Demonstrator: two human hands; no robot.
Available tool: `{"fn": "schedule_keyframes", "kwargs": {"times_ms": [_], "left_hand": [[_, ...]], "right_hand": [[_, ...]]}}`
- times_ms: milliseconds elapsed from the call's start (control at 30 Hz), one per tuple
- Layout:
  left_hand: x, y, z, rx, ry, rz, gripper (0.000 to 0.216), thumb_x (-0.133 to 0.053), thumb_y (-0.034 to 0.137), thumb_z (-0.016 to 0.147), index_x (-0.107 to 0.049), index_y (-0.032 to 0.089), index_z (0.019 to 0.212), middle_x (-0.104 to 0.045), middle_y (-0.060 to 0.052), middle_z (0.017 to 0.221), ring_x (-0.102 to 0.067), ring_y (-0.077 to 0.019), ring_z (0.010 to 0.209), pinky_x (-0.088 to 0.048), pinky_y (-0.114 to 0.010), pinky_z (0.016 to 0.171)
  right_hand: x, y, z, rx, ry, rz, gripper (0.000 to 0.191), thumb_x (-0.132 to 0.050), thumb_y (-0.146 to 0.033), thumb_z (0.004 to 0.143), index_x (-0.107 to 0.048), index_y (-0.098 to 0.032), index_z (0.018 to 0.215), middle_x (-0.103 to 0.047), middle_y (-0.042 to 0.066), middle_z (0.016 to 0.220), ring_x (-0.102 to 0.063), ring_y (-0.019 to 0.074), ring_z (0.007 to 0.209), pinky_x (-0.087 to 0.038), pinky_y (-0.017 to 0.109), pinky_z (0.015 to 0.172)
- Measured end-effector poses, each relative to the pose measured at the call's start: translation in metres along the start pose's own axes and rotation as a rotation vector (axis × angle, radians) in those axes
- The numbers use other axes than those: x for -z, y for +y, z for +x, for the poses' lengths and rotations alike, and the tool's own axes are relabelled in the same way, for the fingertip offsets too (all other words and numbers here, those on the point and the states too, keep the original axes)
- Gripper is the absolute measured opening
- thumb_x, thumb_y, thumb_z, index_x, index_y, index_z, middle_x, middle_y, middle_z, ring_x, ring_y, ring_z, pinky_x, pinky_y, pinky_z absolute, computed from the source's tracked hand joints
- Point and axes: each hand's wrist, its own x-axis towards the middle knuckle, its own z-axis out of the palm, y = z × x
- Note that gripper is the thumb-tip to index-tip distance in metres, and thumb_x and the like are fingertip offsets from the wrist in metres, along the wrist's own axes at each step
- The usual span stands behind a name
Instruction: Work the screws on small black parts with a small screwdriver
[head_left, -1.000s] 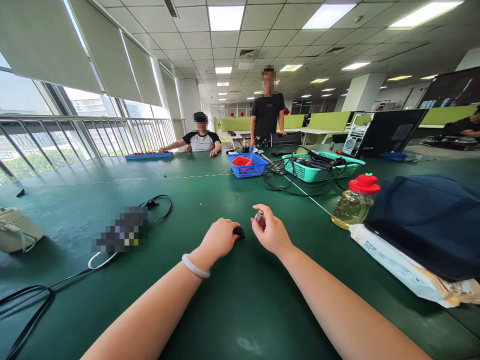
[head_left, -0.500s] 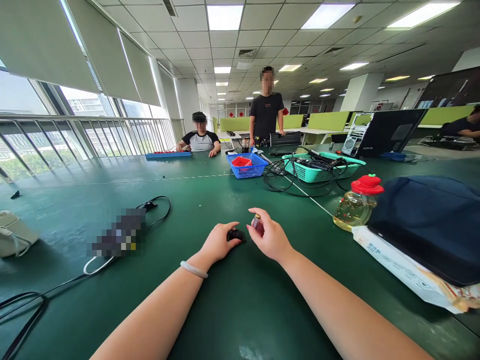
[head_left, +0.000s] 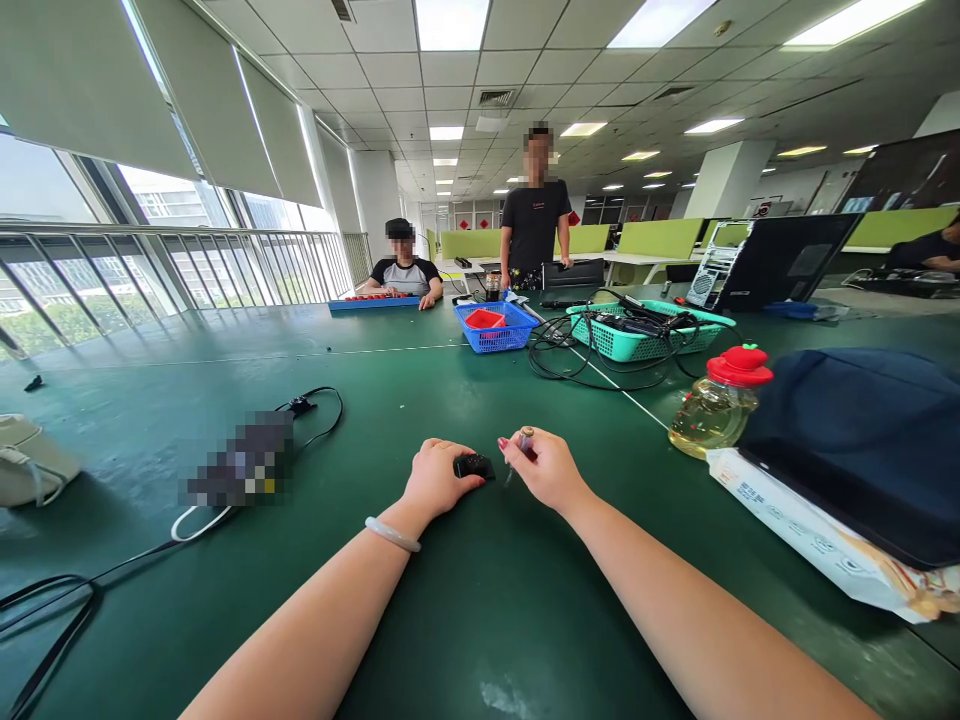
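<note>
The left grip (head_left: 437, 476) pinches a black, angular block (head_left: 473, 466) on the glossy green surface (head_left: 465, 610); just right of it, the right grip (head_left: 551, 468) clasps a thin-shafted, round-ended tool (head_left: 526, 439).

An open-plan office is indicated. Behind the green table (head_left: 465, 610), white desks (head_left: 634, 258) are divided by lime-green partitions (head_left: 660, 242). Above the table, panel lights (head_left: 451, 25) are set into a tiled ceiling (head_left: 525, 70). Left of the table, windows (head_left: 45, 185) are fitted with roller blinds (head_left: 75, 80).

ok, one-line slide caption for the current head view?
Left hand holds a small black object on a green table; right hand grips a screwdriver-like tool beside it.
</note>
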Motion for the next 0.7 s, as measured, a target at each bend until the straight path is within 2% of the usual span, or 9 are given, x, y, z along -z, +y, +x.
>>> {"fn": "schedule_keyframes", "kwargs": {"times_ms": [133,233,400,600,700], "left_hand": [[0.000,-0.001,-0.001,0.010,-0.001,0.011,0.038,-0.082,0.037,0.071,-0.076,0.029,0.107,-0.074,-0.004,0.116,-0.052,-0.0322,0.123,-0.042,-0.048,0.108],[0.001,-0.003,-0.002,0.004,-0.001,0.021,0.044,-0.083,0.040,0.070,-0.075,0.029,0.111,-0.073,-0.005,0.120,-0.049,-0.0327,0.127,-0.040,-0.050,0.109],[0.001,-0.006,-0.003,-0.006,-0.010,0.013,0.042,-0.082,0.043,0.071,-0.075,0.027,0.110,-0.072,-0.006,0.120,-0.049,-0.0323,0.126,-0.040,-0.050,0.109],[0.000,-0.005,-0.002,-0.043,-0.013,-0.004,0.034,-0.076,0.039,0.078,-0.075,0.026,0.109,-0.073,-0.005,0.118,-0.049,-0.0302,0.125,-0.039,-0.048,0.110],[-0.001,-0.005,-0.002,-0.054,-0.007,0.001,0.031,-0.074,0.037,0.080,-0.075,0.025,0.108,-0.073,-0.005,0.118,-0.050,-0.0301,0.125,-0.039,-0.048,0.111]], "right_hand": [[0.002,-0.002,0.001,-0.057,0.022,0.071,0.047,-0.048,-0.057,0.091,-0.056,-0.022,0.061,-0.046,-0.003,0.051,-0.043,0.0129,0.048,-0.038,0.027,0.051],[0.005,-0.009,0.000,-0.040,0.065,0.091,0.038,-0.049,-0.050,0.090,-0.059,-0.022,0.065,-0.050,-0.002,0.054,-0.045,0.0133,0.050,-0.038,0.026,0.053],[0.008,-0.017,-0.003,0.053,0.036,0.064,0.027,-0.048,-0.037,0.088,-0.060,-0.023,0.068,-0.058,-0.001,0.062,-0.049,0.0148,0.055,-0.041,0.027,0.056],[0.007,-0.016,-0.005,0.120,0.006,0.030,0.038,-0.047,-0.044,0.092,-0.057,-0.023,0.063,-0.055,0.000,0.058,-0.049,0.0147,0.054,-0.039,0.027,0.055],[0.006,-0.014,-0.006,0.153,-0.039,-0.023,0.039,-0.043,-0.040,0.094,-0.056,-0.023,0.062,-0.057,0.001,0.061,-0.053,0.0152,0.058,-0.041,0.028,0.059]]}}
